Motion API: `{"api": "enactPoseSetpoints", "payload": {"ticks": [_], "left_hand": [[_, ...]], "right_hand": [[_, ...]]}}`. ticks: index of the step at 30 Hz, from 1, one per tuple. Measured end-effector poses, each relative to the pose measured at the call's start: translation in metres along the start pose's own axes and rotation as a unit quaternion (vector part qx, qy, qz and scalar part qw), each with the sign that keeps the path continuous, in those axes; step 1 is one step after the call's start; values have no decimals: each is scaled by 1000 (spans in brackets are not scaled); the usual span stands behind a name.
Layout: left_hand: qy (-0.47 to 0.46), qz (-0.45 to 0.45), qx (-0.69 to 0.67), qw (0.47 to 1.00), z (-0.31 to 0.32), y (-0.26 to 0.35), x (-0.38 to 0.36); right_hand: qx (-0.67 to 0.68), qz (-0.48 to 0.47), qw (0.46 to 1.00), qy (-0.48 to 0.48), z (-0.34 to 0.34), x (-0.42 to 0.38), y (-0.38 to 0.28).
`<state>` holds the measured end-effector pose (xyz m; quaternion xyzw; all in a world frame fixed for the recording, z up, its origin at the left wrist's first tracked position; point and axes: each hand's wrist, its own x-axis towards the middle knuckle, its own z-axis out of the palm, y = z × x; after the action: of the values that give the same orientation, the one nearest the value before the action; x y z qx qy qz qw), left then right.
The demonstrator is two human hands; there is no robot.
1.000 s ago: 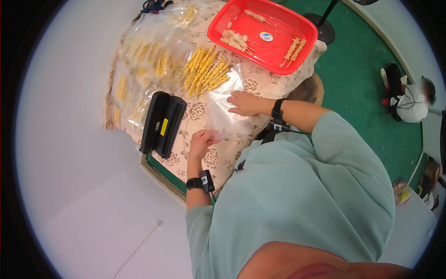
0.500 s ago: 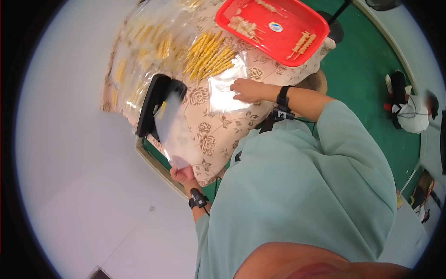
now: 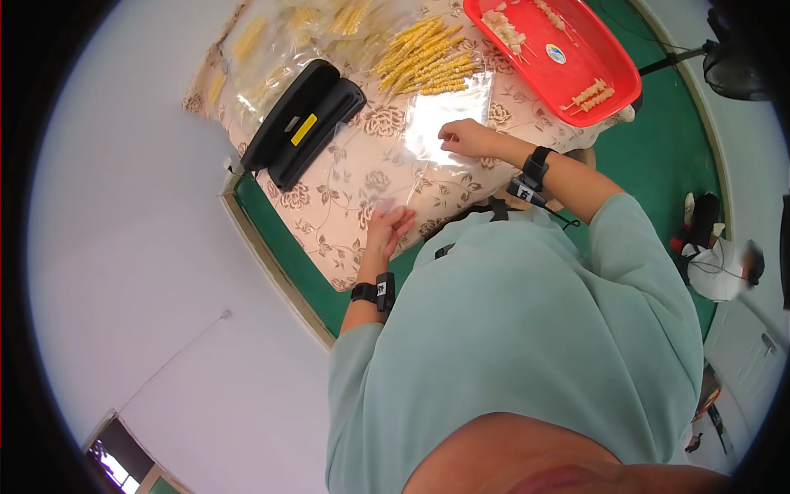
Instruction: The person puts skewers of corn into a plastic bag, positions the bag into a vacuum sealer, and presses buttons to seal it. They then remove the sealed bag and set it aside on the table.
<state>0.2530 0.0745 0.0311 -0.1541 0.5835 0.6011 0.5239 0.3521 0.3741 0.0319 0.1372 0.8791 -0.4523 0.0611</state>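
My left hand is at the front edge of the table, its thumb and fingers pinching a clear plastic bag that is hard to see against the flowered cloth. My right hand has its fingers curled together over a shiny stack of clear bags; whether a bag is between the fingertips cannot be made out. Just beyond the stack lies a pile of yellow spiral-cut skewers. To the left a black vacuum sealer stands with its lid raised.
At the far right a red tray holds several pale skewers. Filled clear bags of yellow pieces cover the back left of the table. A black stand is beyond the tray. Another person is low on the green floor at the right.
My left hand has moved right, away from the sealer, bringing the clear bag over the cloth near the bag stack. My right hand stays by the stack. The camera view has shifted.
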Motion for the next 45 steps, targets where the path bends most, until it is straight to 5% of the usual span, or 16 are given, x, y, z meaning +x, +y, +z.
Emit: {"api": "enactPoseSetpoints", "payload": {"ticks": [3, 4, 5, 9, 15, 27, 35, 38, 41, 45], "left_hand": [[-21, -11, -23, 999, -10, -13, 17], [-20, -8, -28, 999, -12, -14, 18], [-17, -12, -30, 999, -14, -14, 20], [30, -6, -28, 999, -21, -15, 14], [11, -13, -74, 997, -45, -33, 12], [62, -23, -59, 996, -34, -13, 12], [114, -15, -61, 992, -29, -16, 27], [106, -12, -82, 991, -28, -15, 29], [100, -13, -95, 990, -20, -12, 27], [87, 10, -122, 989, -14, -12, 28]], "right_hand": [[49, -6, 998, 25, 1, 19, 10], [209, 64, 976, 20, -3, 28, 7], [362, 133, 922, 14, -6, 36, 3], [576, 179, 786, 137, -25, 78, -5], [643, 240, 687, 239, -46, 130, 7], [654, 265, 660, 258, -50, 162, 29], [655, 237, 680, 229, -31, 116, 12], [525, 194, 814, 153, -5, 72, -10], [445, 158, 881, 10, 20, 38, -17], [384, 102, 907, -141, 45, 13, -23]]}}
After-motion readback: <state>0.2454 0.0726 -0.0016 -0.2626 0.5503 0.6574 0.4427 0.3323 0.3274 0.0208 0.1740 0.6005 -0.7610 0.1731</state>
